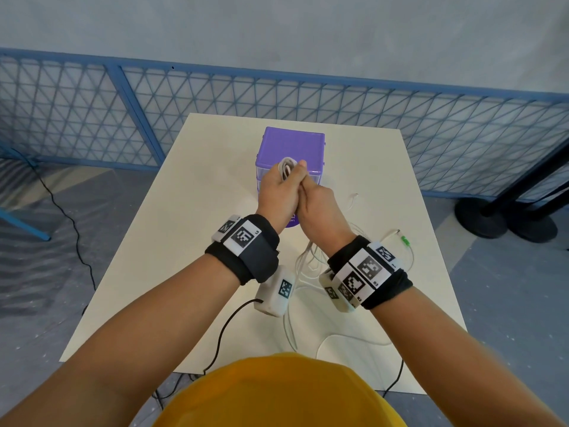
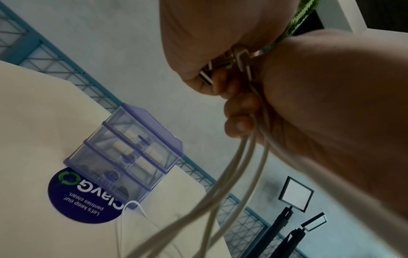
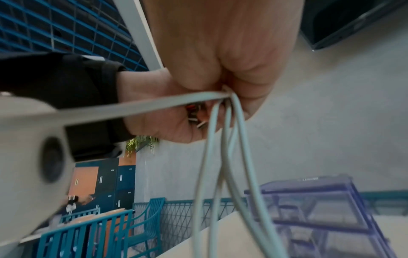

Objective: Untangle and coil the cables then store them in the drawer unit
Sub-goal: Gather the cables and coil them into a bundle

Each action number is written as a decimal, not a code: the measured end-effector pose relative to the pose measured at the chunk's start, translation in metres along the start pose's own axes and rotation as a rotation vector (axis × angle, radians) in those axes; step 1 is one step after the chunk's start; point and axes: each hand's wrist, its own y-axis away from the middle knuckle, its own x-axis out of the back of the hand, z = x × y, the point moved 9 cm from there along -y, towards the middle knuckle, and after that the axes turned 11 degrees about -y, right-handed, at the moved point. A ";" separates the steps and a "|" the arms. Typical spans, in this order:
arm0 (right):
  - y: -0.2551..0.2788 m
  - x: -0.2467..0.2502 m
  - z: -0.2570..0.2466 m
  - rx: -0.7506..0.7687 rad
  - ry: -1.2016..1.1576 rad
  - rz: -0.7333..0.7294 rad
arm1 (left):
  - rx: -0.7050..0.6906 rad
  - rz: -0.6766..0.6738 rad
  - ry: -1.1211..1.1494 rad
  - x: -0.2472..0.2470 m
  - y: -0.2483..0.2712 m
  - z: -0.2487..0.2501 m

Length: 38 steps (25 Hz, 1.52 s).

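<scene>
A purple-topped drawer unit [image 1: 292, 146] with clear drawers stands at the far middle of the white table [image 1: 191, 241]. Just in front of it, above the table, my left hand [image 1: 288, 175] grips a small bundle of white cable loops [image 1: 286, 166]. My right hand [image 1: 308, 192] presses against it and grips the same white cable just below. The cable strands [image 2: 243, 165] hang from both fists toward the table. In the right wrist view the strands [image 3: 232, 157] fall in front of the drawer unit [image 3: 320, 209]. The drawer unit [image 2: 132, 157] looks closed.
More loose white cable [image 1: 308, 263] lies tangled on the table under my wrists. A cable with a green connector [image 1: 405, 241] lies to the right, and a thin white wire end [image 1: 354, 198] beside the unit. A round purple sticker [image 2: 84, 197] sits before the drawers. A blue mesh fence [image 1: 400, 118] runs behind.
</scene>
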 end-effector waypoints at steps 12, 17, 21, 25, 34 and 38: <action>-0.004 0.026 0.016 -0.004 -0.182 0.275 | -0.100 -0.146 -0.173 -0.005 -0.008 0.011; -0.020 0.032 0.012 0.053 0.175 0.126 | -0.073 -0.177 -0.147 -0.004 -0.006 0.006; -0.022 0.033 0.006 0.065 0.199 0.118 | -0.084 -0.263 -0.189 -0.014 0.001 0.010; -0.025 0.046 0.010 -0.001 -0.079 0.270 | -0.072 -0.277 -0.126 -0.017 0.003 0.010; -0.031 0.049 0.039 -0.135 -0.448 0.350 | -0.003 -0.252 -0.008 -0.008 -0.008 0.007; -0.031 0.044 0.044 -0.137 -0.495 0.457 | 0.032 -0.264 0.018 -0.021 0.002 0.007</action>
